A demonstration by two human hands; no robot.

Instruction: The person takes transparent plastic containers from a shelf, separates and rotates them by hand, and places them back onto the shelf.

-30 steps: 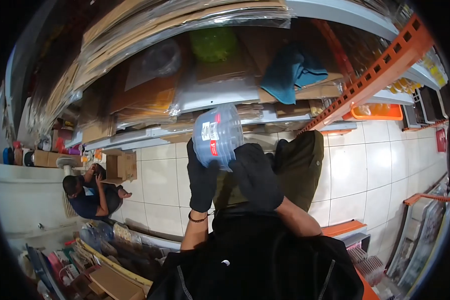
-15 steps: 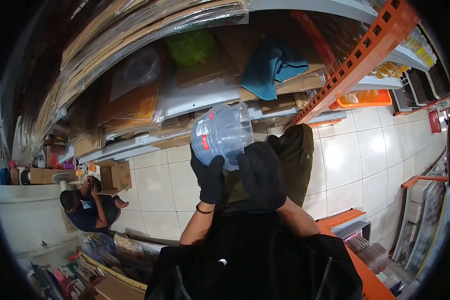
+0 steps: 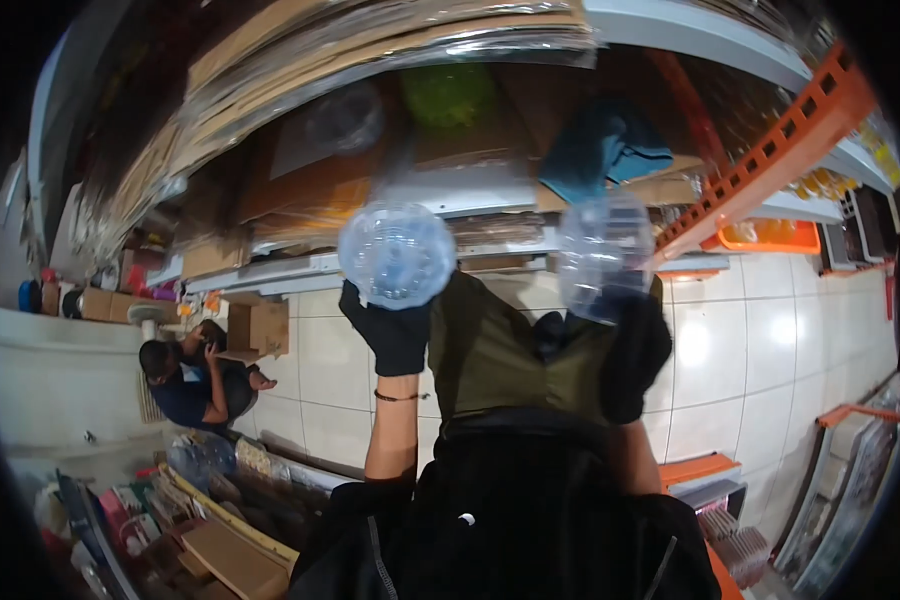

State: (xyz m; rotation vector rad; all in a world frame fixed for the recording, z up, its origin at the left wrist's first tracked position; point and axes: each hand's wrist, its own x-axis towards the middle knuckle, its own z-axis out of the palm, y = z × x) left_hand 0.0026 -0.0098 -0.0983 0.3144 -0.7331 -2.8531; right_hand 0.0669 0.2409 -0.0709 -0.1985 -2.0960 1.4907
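Observation:
My left hand (image 3: pixel 388 335), in a black glove, is closed around the lower edge of a clear plastic bowl (image 3: pixel 397 255) with a ridged, scalloped shape. My right hand (image 3: pixel 635 350), gloved the same way, grips a second clear plastic bowl (image 3: pixel 606 255), smeared by motion. The two bowls are well apart, held in front of the shelf edge. On the shelf behind are another clear bowl (image 3: pixel 345 117), a green translucent bowl (image 3: pixel 450 97) and a crumpled teal cloth (image 3: pixel 610 150).
Plastic-wrapped cardboard stacks (image 3: pixel 390 40) fill the upper shelf. A perforated orange post (image 3: pixel 770 145) rises on the right beside an orange tray (image 3: pixel 770 237). A person (image 3: pixel 195 375) sits at left near an open cardboard box (image 3: pixel 258 325). White floor tiles (image 3: pixel 710 330) lie below.
Half a second ago both hands were together on the nested clear plastic with red labels. It has come apart into two bowls, my right hand moving off to the right with one.

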